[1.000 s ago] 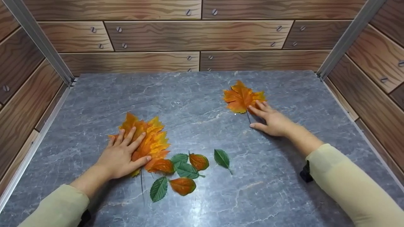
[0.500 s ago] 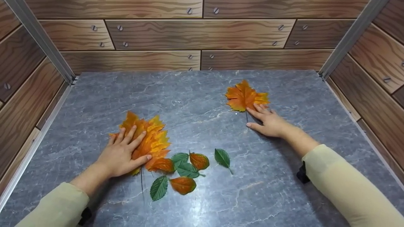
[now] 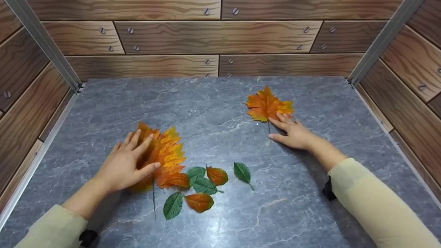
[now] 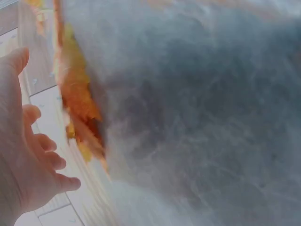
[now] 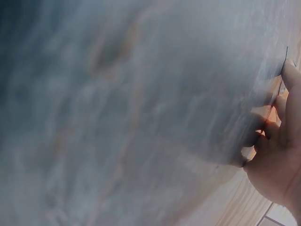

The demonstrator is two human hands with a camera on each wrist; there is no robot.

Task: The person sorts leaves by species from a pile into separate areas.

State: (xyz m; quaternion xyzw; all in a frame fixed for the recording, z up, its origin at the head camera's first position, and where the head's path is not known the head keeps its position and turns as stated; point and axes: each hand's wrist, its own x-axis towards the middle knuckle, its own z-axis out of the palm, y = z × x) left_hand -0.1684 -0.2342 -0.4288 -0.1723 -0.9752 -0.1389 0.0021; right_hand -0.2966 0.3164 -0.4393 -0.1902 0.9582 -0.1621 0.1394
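My left hand [image 3: 122, 163] is spread over a pile of orange and yellow artificial maple leaves [image 3: 170, 155] at the left of the table. In the left wrist view a gap shows between the left fingers [image 4: 44, 141] and the edge of the leaves [image 4: 82, 99]. Farther back on the right, my right hand [image 3: 294, 134] lies with extended fingers touching the lower edge of another orange maple leaf [image 3: 263, 105]. Its thin dark stem [image 3: 269, 127] runs down beside the right thumb. Neither hand grips anything.
Several small leaves lie mid-table: a green leaf [image 3: 173, 205], an orange-brown leaf [image 3: 200, 202] and others clustered beside the pile. One green leaf [image 3: 242, 173] lies apart, to their right. Wood-patterned walls [image 3: 217, 38] and metal posts enclose the grey marbled table [image 3: 310, 220].
My left hand has risen off the leaf pile and drawn slightly left and back. Earlier, the right hand shifted the far maple leaf a little; it now rests still there.
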